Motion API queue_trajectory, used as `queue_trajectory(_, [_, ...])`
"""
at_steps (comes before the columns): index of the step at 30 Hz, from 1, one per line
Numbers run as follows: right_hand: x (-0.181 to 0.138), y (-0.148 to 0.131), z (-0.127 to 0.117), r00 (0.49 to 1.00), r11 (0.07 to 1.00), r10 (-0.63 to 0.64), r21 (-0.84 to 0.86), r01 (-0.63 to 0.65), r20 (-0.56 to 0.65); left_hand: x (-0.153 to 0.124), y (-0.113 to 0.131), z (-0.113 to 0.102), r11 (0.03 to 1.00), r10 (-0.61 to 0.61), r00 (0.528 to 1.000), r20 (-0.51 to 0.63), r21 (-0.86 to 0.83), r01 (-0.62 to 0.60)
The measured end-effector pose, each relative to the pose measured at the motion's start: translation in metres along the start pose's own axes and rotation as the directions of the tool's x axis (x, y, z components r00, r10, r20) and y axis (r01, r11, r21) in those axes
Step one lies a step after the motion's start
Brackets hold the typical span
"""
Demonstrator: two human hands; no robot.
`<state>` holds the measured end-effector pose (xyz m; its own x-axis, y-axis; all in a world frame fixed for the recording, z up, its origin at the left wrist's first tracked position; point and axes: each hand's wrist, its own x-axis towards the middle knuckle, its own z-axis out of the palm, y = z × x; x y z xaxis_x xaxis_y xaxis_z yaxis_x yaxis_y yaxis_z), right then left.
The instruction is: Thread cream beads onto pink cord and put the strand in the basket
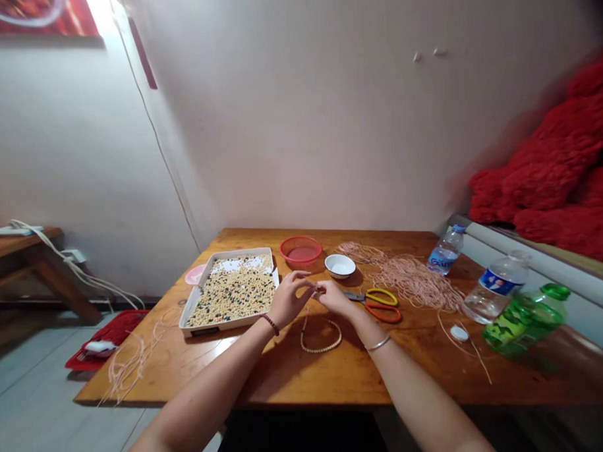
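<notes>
Near table's (325,388) front edge: strand (321,350), part-beaded, seemingly unfinished. Above it: left hand (290,299), right hand (332,298), fingertips meeting, pinch too small to tell. Toward left edge: tray (229,325), many beads (237,293) unstrung.

You face a glossy, rectangular brown wooden bench (358,379); your curved strand of round cream beads (321,350) looks smooth; the cylindrical green plastic bottle (524,323) is shiny.

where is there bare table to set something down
Bare table shows between the beaded strand and the front edge, and just right of the right forearm, nearer than the scissors. It's crowded around the left hand and right hand, with tray and bowl close by, and at the right, with bottles and tangled cord.
</notes>
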<state>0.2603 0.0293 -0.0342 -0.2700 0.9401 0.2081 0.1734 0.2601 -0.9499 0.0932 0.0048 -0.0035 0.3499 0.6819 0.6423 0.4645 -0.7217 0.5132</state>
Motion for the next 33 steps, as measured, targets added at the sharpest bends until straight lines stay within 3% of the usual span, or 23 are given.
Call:
queue_trajectory(4, [-0.001, 0.001, 0.001, 0.999, 1.000, -0.003, 0.010, 0.002, 0.046, 0.004, -0.010, 0.003, 0.953, -0.203, 0.977, 0.057, -0.218, 0.211])
queue_trajectory(8, [-0.003, -0.005, 0.003, 0.999, 1.000, -0.014, -0.001, 0.014, 0.033, 0.006, -0.017, 0.006, 0.910, -0.281, 0.956, 0.089, -0.291, 0.295])
queue_trajectory(15, [-0.005, -0.010, 0.001, 0.999, 0.999, -0.047, 0.000, 0.047, -0.001, 0.005, -0.018, 0.010, 0.884, -0.336, 0.939, 0.070, -0.321, 0.341])
queue_trajectory(22, [-0.014, -0.012, 0.007, 0.998, 0.978, -0.068, -0.200, 0.067, -0.001, 0.005, -0.009, 0.009, 0.876, -0.355, 0.933, 0.058, -0.328, 0.353])
queue_trajectory(28, [-0.011, -0.014, 0.004, 0.996, 0.998, -0.062, 0.005, 0.062, 0.059, 0.006, -0.008, 0.011, 0.876, -0.363, 0.929, 0.068, -0.314, 0.365])
queue_trajectory(33, [-0.010, -0.022, -0.005, 1.000, 0.980, 0.000, 0.201, -0.005, 0.022, 0.004, -0.010, 0.010, 0.911, -0.326, 0.926, 0.192, -0.200, 0.362])
